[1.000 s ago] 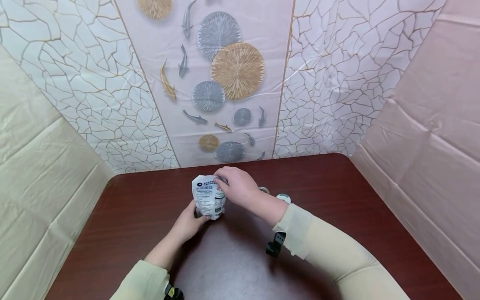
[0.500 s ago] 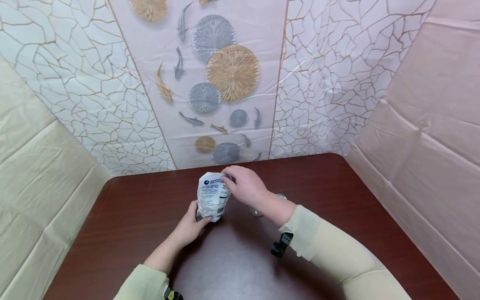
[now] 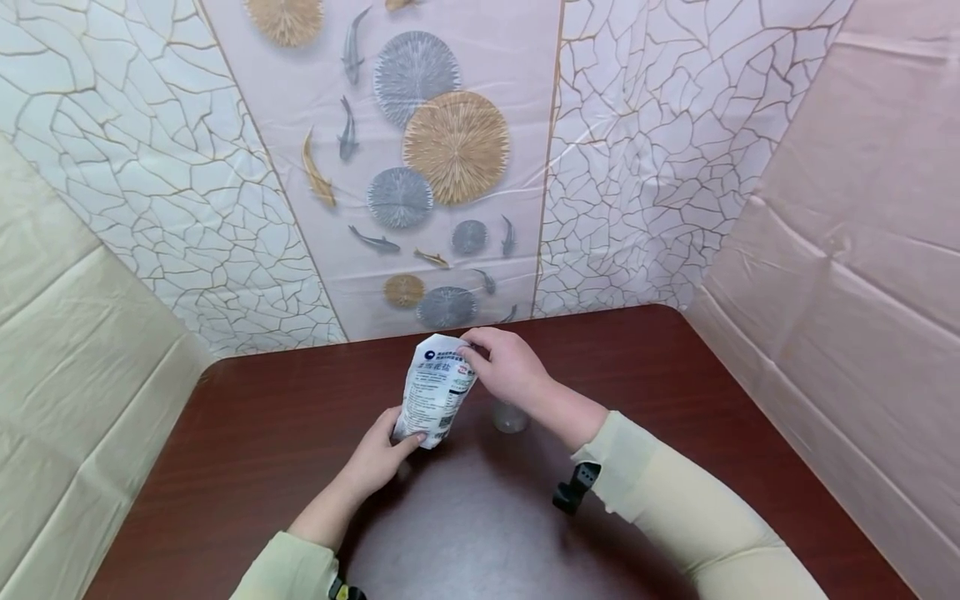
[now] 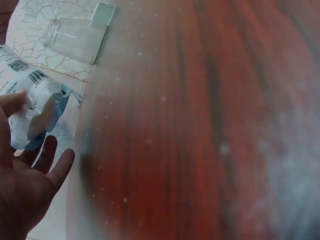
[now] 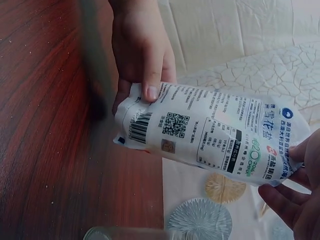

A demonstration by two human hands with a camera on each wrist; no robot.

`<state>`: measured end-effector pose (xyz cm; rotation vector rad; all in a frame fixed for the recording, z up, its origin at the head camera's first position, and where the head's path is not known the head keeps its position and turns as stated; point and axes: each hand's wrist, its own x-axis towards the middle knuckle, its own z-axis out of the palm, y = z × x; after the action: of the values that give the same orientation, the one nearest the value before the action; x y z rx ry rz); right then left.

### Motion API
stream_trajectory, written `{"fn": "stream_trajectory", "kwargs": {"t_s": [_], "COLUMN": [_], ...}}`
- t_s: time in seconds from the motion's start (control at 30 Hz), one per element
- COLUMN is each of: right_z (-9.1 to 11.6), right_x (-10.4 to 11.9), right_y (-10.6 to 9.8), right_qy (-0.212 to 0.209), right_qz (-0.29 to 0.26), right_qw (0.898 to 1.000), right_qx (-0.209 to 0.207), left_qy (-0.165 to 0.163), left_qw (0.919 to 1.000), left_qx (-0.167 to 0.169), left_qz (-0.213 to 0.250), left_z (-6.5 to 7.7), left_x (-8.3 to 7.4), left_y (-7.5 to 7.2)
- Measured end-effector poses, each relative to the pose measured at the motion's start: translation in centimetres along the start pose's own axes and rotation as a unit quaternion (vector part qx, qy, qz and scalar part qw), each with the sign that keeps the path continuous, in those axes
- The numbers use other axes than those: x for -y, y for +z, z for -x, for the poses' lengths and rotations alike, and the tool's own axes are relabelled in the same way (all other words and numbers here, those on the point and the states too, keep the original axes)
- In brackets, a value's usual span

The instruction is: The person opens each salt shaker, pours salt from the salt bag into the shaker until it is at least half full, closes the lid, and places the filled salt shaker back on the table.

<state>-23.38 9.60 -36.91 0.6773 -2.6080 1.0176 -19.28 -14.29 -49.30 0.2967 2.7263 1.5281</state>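
A white plastic bag of salt (image 3: 437, 392) with blue print is held tilted over the table between both hands. My left hand (image 3: 378, 454) grips its lower end, thumb across the printed face. At the upper right corner, my right hand (image 3: 510, 368) pinches the bag's edge between thumb and fingers. The right wrist view shows the bag (image 5: 200, 132) stretched between the hands, its barcode end at the left thumb. Just below the right hand stands a clear glass jar (image 3: 510, 418), partly covered by that hand; its threaded mouth is uncovered in the left wrist view.
Beside the jar (image 4: 75, 37) lies a pale green lid-like piece (image 4: 103, 15), hidden behind the right arm in the head view. The dark red wooden table (image 3: 262, 433) reaches back to a patterned cloth wall (image 3: 420, 208), with cloth sides left and right.
Both hands have lifted and shifted the salt bag rightward, tilting its top further right toward the jar. The head view has turned slightly, and the right forearm now covers the pale lid.
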Motion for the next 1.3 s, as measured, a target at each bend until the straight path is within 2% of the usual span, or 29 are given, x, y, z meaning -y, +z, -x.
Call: {"fn": "stream_trajectory", "kwargs": {"t_s": [0.17,0.37,0.6,0.87,1.0,1.17,1.3], "right_z": [0.2,0.4,0.5,0.8,0.9,1.1,1.2], "right_x": [-0.3,-1.1,-1.8,-2.7,-3.1,-3.6,-3.8], "right_y": [-0.5,-1.1,-1.8,-2.2,-2.3,-2.3,-2.3], "right_qy": [0.010,0.033,0.057,0.060,0.065,0.065,0.065], "right_qz": [-0.022,-0.043,-0.041,-0.034,-0.024,-0.015,-0.011], "right_qw": [1.000,0.998,0.997,0.997,0.997,0.997,0.997], "right_qx": [0.007,0.014,0.026,0.032,0.034,0.031,0.031], "left_qy": [0.020,-0.001,-0.007,-0.010,-0.022,-0.043,-0.052], "left_qw": [0.9998,0.9997,0.9976,0.9910,0.9823,0.9630,0.9493], "left_qx": [0.004,0.017,0.018,0.006,0.006,0.010,0.015], "left_qz": [0.007,0.017,0.067,0.133,0.186,0.266,0.310], "left_z": [0.0,0.0,-0.3,-0.4,-0.4,-0.4,-0.3], "left_x": [0.0,-0.1,-0.2,-0.5,-0.6,-0.9,-1.1], "left_y": [0.0,-0.2,-0.7,-0.8,-0.7,-0.4,-0.3]}}
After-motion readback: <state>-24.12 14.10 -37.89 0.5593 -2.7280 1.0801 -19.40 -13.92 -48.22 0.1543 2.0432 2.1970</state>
